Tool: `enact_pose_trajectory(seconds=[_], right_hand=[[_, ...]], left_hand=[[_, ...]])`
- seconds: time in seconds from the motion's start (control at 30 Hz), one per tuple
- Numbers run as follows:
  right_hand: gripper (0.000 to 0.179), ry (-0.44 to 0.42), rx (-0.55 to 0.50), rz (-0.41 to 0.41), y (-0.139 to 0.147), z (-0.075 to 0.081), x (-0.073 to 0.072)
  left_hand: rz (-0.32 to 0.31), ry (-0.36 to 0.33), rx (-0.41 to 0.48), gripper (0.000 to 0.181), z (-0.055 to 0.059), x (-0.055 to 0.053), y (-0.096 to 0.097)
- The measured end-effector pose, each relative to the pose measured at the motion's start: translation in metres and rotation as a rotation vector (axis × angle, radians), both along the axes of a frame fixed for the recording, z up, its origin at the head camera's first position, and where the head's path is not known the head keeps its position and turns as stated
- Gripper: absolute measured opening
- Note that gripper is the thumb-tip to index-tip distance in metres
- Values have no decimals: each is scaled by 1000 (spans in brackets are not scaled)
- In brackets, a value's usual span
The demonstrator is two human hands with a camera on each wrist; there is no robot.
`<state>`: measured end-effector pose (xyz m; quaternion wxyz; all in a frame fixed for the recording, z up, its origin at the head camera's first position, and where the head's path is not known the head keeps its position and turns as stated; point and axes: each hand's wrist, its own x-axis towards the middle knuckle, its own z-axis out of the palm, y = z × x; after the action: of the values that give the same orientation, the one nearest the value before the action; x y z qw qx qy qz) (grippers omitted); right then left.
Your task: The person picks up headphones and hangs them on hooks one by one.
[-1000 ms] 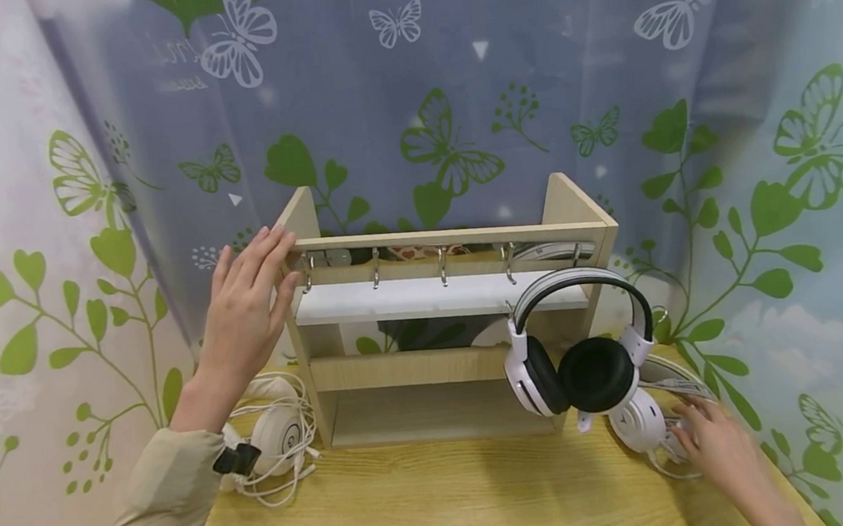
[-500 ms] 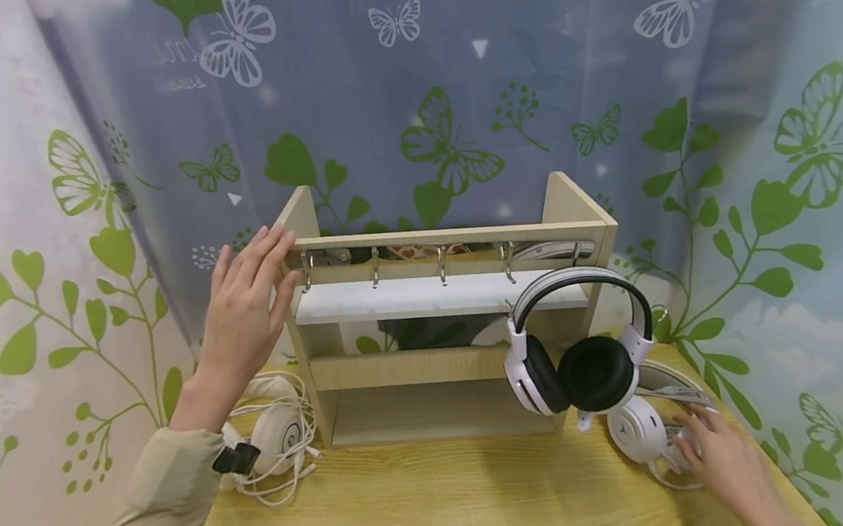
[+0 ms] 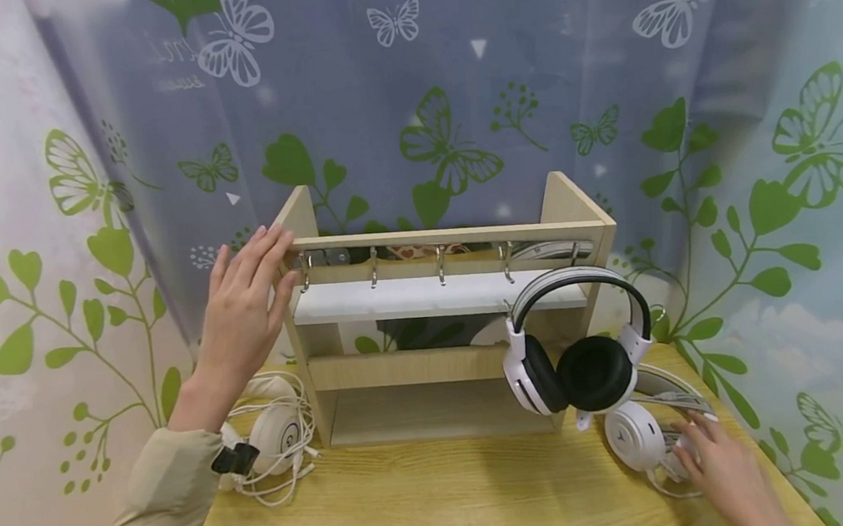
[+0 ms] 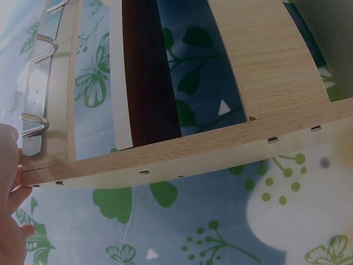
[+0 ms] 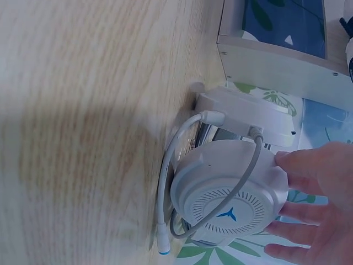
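Observation:
My left hand rests on the upper left corner of a light wooden desk shelf, fingers lying straight over its side. In the left wrist view, fingertips touch the corner beside a metal hook strip. At the right, my right hand holds a white headset by one ear cup. The right wrist view shows thumb and fingers around the edge of that round cup, which bears a blue logo. A cable loops across it. Another white headset with black pads hangs at the shelf's right side.
A third white headset, wrapped in its cable, lies on the wooden table left of the shelf. Several silver hooks line the shelf's upper rail. A printed curtain surrounds the table.
The headset under my right hand has slid slightly toward the table's front, its near ear cup turning a little. My left hand stays on the shelf corner.

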<state>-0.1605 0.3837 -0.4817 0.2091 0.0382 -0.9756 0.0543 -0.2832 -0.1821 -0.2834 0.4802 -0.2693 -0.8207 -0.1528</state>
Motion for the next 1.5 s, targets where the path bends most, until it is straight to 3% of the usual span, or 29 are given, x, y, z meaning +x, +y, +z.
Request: enact_pose_trajectory(seconds=[0.4, 0.7, 1.17, 1.27, 1.5], right_hand=[[32, 27, 1, -13, -7, -2, 9], [32, -70, -14, -32, -10, -1, 16], [31, -116, -61, -11, -5, 11, 14], [30, -105, -86, -14, -2, 18, 11], [32, 8, -86, -27, 2, 32, 3]], left_hand=[[5, -3, 2, 46, 1, 1, -1], [5, -5, 9, 48, 1, 0, -2], [-1, -3, 8, 48, 1, 0, -1], [-2, -5, 8, 48, 1, 0, 0], [-3, -6, 6, 49, 0, 1, 0]])
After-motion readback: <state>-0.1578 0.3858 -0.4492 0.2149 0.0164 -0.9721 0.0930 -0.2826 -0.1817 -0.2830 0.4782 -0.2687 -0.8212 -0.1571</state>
